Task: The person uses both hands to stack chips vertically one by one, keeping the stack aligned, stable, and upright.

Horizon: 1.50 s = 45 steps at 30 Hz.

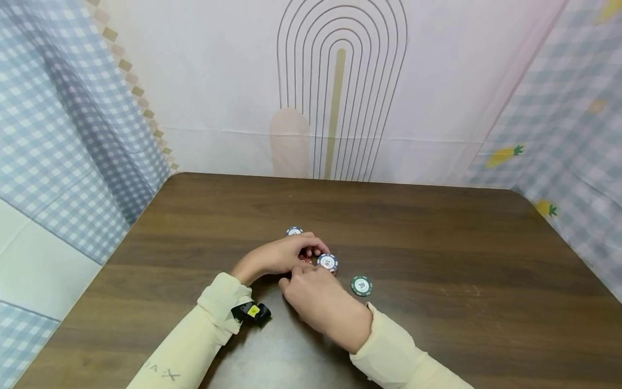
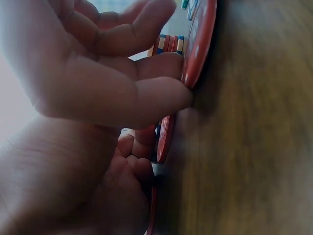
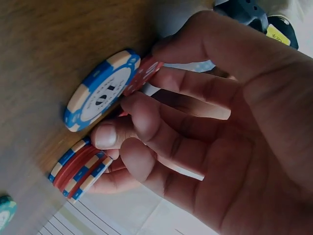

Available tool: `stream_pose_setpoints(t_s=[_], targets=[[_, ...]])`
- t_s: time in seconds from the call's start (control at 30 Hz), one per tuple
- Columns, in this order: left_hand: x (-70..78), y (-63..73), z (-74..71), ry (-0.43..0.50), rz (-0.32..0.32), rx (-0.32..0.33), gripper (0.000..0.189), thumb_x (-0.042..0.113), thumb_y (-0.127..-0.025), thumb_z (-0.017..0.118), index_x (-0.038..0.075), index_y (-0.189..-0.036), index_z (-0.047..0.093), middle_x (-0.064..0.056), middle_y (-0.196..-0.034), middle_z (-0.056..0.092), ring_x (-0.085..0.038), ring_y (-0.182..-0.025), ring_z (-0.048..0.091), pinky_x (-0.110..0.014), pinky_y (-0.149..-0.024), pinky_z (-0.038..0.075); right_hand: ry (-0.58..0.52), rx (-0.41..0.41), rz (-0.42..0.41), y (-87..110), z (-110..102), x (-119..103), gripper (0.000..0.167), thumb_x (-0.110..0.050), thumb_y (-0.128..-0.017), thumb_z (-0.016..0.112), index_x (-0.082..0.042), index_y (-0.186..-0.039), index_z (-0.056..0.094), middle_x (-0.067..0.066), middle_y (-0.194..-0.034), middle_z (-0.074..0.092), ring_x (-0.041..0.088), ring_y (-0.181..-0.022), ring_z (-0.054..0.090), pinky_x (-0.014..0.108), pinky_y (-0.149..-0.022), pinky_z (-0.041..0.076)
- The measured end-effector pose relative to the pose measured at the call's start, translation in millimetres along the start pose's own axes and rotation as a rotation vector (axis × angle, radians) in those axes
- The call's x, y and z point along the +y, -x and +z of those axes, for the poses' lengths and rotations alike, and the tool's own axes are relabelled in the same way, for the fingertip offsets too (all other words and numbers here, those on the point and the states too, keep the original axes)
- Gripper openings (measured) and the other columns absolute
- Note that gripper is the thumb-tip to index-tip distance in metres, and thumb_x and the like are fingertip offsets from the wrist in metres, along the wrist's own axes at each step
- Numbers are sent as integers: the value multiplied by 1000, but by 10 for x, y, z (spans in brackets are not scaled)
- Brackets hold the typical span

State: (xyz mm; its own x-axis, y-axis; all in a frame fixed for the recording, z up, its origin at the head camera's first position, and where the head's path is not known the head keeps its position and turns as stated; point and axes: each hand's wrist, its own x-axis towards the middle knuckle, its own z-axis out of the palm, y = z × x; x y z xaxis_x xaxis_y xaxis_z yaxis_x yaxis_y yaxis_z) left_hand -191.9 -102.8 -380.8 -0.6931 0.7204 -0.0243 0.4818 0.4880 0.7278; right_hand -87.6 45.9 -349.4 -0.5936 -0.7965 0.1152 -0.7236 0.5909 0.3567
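Note:
Both hands meet over a cluster of poker chips in the middle of the table. My right hand (image 1: pixel 325 297) holds a red poker chip (image 3: pixel 143 76) between thumb and forefinger, with its other fingers bent. Right beside that chip is a blue-and-cream chip marked 10 (image 3: pixel 101 93). In the left wrist view, my left hand (image 1: pixel 284 255) has its thumb and a finger at the edge of another red chip (image 2: pixel 201 44), close over the wood. Left fingertips (image 3: pixel 105 136) also appear right at a small stack of blue and red chips (image 3: pixel 78 169) in the right wrist view.
A green chip marked 20 (image 1: pixel 362 285) lies to the right of the hands. Another blue chip (image 1: pixel 294 231) is partly hidden behind the left hand. The brown wooden table (image 1: pixel 461 335) meets hanging cloths at its back and sides.

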Motion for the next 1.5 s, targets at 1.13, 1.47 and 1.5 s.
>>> stream_pose_setpoints(t_s=[1.13,1.47,1.5], targets=[[27,30,-18,49,29,-12,31,11,-103,63,10,-133,68,-3,-121,63,-14,-106,57,-32,-98,47,-239,43,-29,81,-331,245,14,-28,-81,66,-17,-82,57,0,-90,58,18,-82,62,35,-73,54],[3,-64,-8,72,208,-35,17,2,-98,56,7,-88,68,-2,-78,59,-8,-70,48,-25,-66,43,-330,184,52,103,-404,431,17,-26,-82,64,-20,-73,52,-5,-80,51,11,-69,52,31,-62,49],[7,-53,-12,63,186,-23,16,2,-99,56,9,-91,68,1,-82,59,-6,-73,48,-24,-69,44,-336,187,56,99,-404,449,18,-26,-83,64,-20,-72,51,-6,-78,50,10,-66,50,31,-62,48]])
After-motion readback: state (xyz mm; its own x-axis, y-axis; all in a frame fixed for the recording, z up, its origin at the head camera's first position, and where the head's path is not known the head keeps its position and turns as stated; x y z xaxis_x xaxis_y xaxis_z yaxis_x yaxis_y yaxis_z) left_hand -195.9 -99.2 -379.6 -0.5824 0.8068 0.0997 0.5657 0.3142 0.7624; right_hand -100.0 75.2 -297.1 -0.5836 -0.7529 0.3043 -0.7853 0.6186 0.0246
